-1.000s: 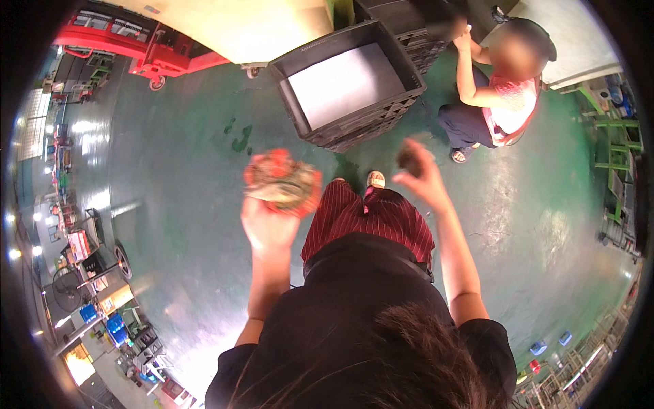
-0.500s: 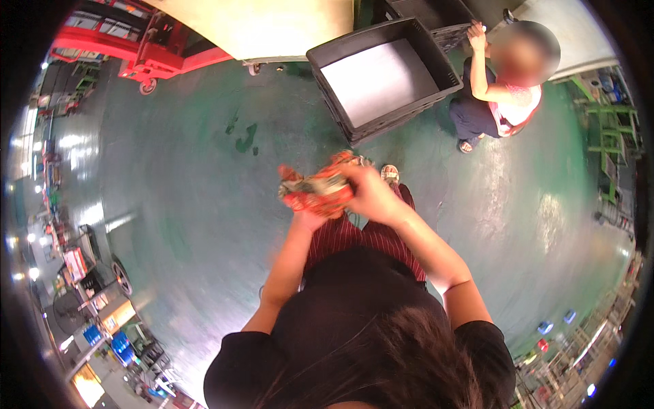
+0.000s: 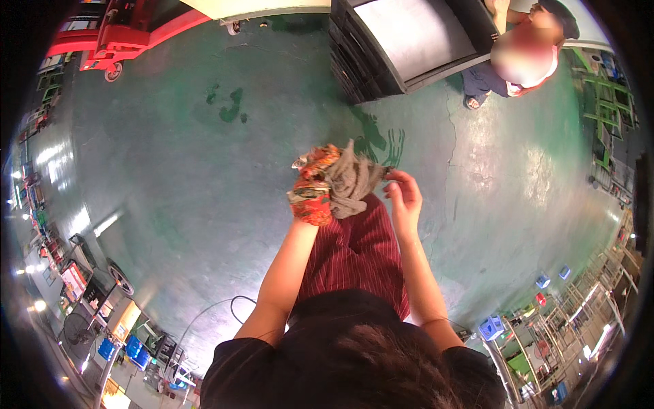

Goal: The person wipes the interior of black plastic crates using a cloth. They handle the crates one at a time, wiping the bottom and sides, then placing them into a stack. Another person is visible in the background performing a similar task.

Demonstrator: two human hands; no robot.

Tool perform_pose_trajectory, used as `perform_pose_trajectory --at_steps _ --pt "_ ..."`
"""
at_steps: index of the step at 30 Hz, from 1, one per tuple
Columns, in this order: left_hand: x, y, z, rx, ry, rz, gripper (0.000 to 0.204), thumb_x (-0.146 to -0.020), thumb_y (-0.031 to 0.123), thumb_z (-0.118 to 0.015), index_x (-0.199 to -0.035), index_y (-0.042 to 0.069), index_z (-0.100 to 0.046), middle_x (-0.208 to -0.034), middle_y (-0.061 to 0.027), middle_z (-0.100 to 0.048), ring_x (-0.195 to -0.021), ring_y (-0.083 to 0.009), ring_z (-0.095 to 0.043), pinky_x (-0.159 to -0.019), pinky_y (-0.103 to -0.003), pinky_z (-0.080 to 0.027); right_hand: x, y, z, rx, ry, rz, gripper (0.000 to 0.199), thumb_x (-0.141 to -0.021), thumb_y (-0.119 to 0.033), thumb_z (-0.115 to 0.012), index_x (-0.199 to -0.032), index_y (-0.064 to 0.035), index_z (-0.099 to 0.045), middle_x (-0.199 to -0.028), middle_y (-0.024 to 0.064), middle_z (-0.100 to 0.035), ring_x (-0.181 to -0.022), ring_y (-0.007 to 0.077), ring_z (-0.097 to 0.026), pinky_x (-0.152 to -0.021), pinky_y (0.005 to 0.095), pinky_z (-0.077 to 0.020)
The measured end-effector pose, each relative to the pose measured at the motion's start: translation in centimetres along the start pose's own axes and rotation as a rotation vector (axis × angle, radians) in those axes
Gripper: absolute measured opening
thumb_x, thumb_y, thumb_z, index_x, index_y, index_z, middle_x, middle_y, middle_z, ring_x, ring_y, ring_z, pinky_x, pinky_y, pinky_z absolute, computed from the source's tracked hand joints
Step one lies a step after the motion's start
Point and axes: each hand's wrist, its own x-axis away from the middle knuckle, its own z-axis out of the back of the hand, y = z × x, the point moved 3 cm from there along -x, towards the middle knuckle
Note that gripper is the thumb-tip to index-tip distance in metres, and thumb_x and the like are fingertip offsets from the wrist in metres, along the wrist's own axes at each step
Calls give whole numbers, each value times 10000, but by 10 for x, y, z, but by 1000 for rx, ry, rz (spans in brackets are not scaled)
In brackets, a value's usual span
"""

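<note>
My left hand (image 3: 310, 202) is raised in front of me and covered by a red and orange patterned glove. A crumpled grey fabric glove (image 3: 352, 180) drapes over its fingers and is gripped there. My bare right hand (image 3: 403, 199) is beside it on the right, and its fingertips pinch the grey glove's right edge. Both hands are held above my dark red striped trousers (image 3: 357, 259).
I stand on a green painted floor (image 3: 204, 184). A large black crate (image 3: 409, 41) sits ahead, with another person (image 3: 521, 61) crouched at its right. A red pallet truck (image 3: 122, 34) is far left. Racks and blue bins (image 3: 545, 320) line the right edge.
A second ago my hands were apart, the left holding the red bundle. They came together, and now the grey glove is drawn out between them. The crate has shifted up in view.
</note>
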Motion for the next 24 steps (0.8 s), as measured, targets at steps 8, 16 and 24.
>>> perform_pose_trajectory --at_steps 8,16,24 --pt "1 1 91 797 16 105 410 -870 270 -388 -1211 43 -362 -1202 -106 -404 -1093 -231 -395 -920 -339 -327 124 257 102 1249 -374 -705 420 -686 -417 -593 -886 -48 -594 -882 165 -598 -846 312 -578 -717 421 -457" --pt "-73 14 45 1046 -398 58 378 -832 287 -428 -1138 65 -436 -1069 -94 -471 -963 -246 -459 -810 -359 -367 39 168 71 636 -645 -172 219 -695 -162 -645 -851 -24 -576 -770 127 -578 -687 244 -571 -601 306 -460" --pt "-121 -120 63 1753 -605 500 374 -844 250 -412 -1155 43 -429 -1102 -102 -467 -996 -241 -459 -846 -357 -365 -122 26 -61 1116 507 1590 877 -546 -372 -760 -1220 12 -350 -1219 181 -406 -1133 339 -368 -940 445 -265"
